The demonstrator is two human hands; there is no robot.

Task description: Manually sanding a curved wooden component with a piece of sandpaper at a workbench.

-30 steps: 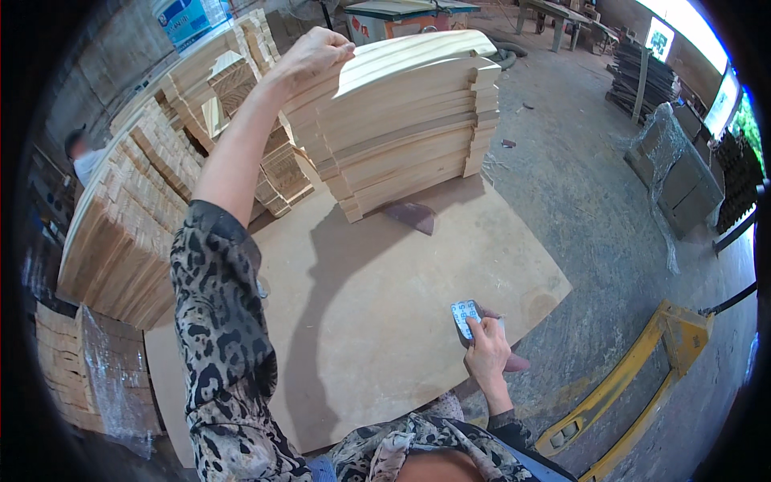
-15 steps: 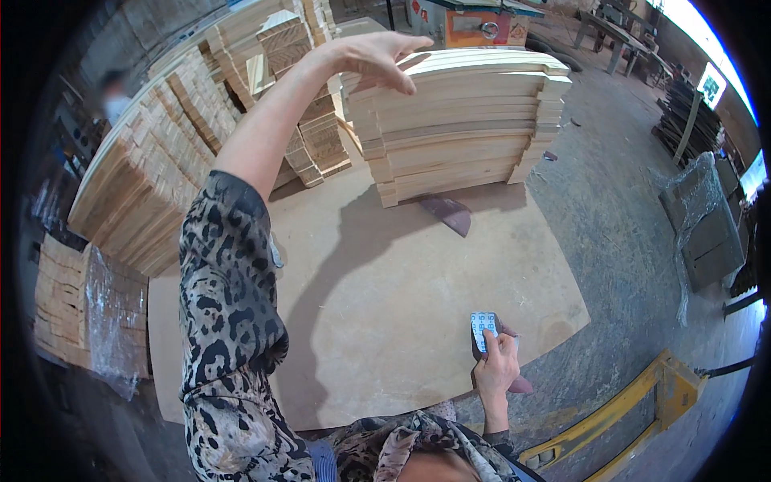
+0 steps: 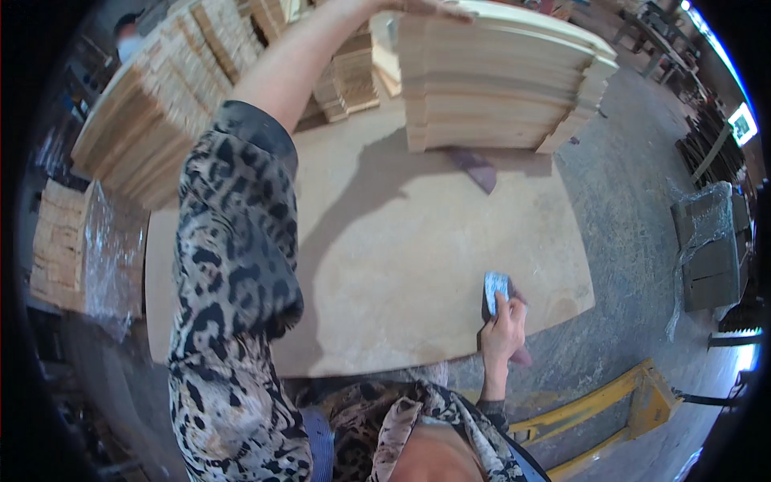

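My left arm, in a leopard-print sleeve, reaches to the far side. My left hand [image 3: 426, 7] lies over the top of a stack of pale wooden boards [image 3: 490, 88], its fingers stretched out and partly cut off by the picture's upper edge. Low on the right, my right hand [image 3: 503, 331] grips a piece of sandpaper [image 3: 496, 291] with a blue-and-white printed back; purplish parts stick out beside and below the fingers. Another purplish-brown piece of sandpaper [image 3: 475, 170] lies partly under the near edge of the stack, on the board-topped table [image 3: 418, 265].
More stacked wood [image 3: 152, 112] stands at the left, beside a plastic-wrapped bundle [image 3: 112, 249]. On the floor at the right are a yellow pallet-jack-like frame [image 3: 594, 410] and plastic-wrapped grey panels [image 3: 711, 249]. Another person [image 3: 127, 36] is far left.
The view has shifted, so the stack sits higher in the picture. My left hand has come down onto the stack's top. My right hand still holds the sandpaper.
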